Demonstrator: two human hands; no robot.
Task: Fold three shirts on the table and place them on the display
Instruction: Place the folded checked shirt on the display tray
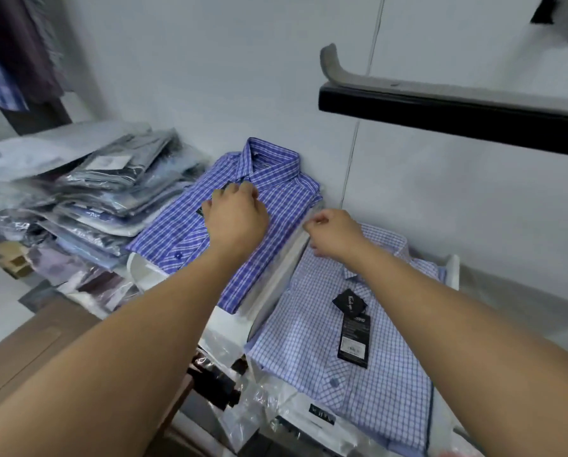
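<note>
While the left hand (pixel 234 216) clutches the blue shirt (pixel 173 225), the right hand (pixel 332 234) pinches its edge.

Clothing shop: stacked bagged shirts (pixel 88 199), tagged folded shirt (pixel 351 351), hanging garments (pixel 15 51).

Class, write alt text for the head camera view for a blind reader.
A person's left hand rests on a folded dark blue checked shirt while the right hand pinches clear plastic along its edge. A paler folded checked shirt with black tags lies to the right; bagged shirts are piled left.
</note>
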